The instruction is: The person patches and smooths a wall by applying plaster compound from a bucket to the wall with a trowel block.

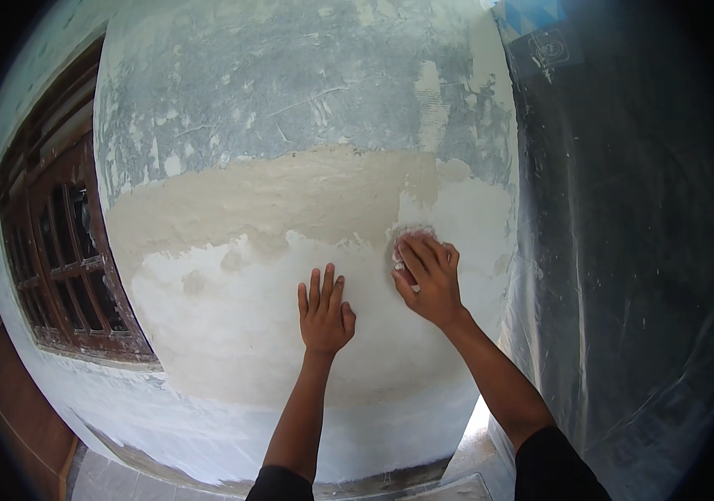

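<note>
White coating (231,317) covers the lower part of the wall (240,92), below a beige band (248,200). My left hand (326,316) lies flat on this coating, its 4 fingers straight and a little apart. My right hand (430,280) is higher, fingers curled around a reddish-white pad (414,230), which touches the wall. A brown window (73,250) is at the left.

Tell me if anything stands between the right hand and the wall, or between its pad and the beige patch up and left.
Only the white-flecked pad lies between the right hand and the wall. Nothing visible stands between it and the beige patch; the left hand is lower, further left.
</note>
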`<state>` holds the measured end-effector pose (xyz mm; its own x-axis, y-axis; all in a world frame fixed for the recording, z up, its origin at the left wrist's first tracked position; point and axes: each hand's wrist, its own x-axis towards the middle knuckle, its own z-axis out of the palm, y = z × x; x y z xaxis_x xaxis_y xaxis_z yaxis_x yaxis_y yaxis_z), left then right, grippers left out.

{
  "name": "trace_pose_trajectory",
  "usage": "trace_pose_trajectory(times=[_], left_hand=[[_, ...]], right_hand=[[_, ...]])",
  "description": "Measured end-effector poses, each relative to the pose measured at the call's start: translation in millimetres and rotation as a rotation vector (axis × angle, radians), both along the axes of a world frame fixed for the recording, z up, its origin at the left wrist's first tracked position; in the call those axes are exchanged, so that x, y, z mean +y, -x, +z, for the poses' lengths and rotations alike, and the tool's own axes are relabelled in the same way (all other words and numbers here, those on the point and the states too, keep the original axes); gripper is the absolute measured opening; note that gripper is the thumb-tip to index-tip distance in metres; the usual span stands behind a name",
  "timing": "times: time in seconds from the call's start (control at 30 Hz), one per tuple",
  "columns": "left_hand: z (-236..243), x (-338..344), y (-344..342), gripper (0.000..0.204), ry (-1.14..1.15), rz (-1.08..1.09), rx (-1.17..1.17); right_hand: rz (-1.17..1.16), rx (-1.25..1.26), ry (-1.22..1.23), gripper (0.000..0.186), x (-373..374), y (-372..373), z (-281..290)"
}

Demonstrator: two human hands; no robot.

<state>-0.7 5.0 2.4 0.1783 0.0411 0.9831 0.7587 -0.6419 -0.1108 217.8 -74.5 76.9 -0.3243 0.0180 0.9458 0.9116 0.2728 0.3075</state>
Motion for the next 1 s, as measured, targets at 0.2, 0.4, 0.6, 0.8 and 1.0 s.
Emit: trace_pose_trajectory(times=[0.2,0.4,0.6,0.8,1.0], left_hand=[[1,-4,-3,0.047,0.026,-0.01,0.014],[0,-3,0,0.047,0.031,-0.008,0.002],[-1,-3,0,0.047,0.02,-0.002,-0.001],[0,-2,-1,0.047,0.032,-0.006,0.007],[1,0,-2,0.047,0.022,-0.008,-0.006]], right_hand=[[-0.013,0.044,-0.132,0.049,11,10,101],[-0.065,-0.054,0.114,0.051,2,5,-40],[0.12,0.054,-0.083,0.051,-1,5,72],[-0.043,0.105,-0.041,0.049,19,10,55],[0.014,0.006,0.059,0.051,-6,6,-37]])
